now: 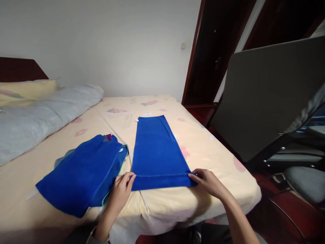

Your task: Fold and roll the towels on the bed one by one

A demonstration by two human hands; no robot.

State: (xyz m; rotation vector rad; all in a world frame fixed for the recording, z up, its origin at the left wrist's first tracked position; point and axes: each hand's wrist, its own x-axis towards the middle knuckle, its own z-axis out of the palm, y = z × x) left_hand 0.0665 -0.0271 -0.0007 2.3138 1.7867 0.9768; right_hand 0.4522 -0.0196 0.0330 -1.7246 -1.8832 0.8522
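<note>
A long blue cloth (157,145) lies flat on the bed, its near end folded over in a narrow band with a stitched edge across it. My left hand (123,188) pinches the left end of that stitched edge. At the right end, my right hand (205,181) is closed on the same edge between thumb and fingers. A small white tag shows at the far left corner of the cloth. To the left, a loose pile of blue cloths (81,173) rests beside my left forearm, with purple and grey bits showing at its top.
The bed (223,166) has a pale yellow flowered sheet. A long grey bolster (48,115) and a yellow pillow (30,89) lie at the left. Right of the bed stand a large dark panel (264,95) and a grey-seated stool (304,183). A white wall is behind.
</note>
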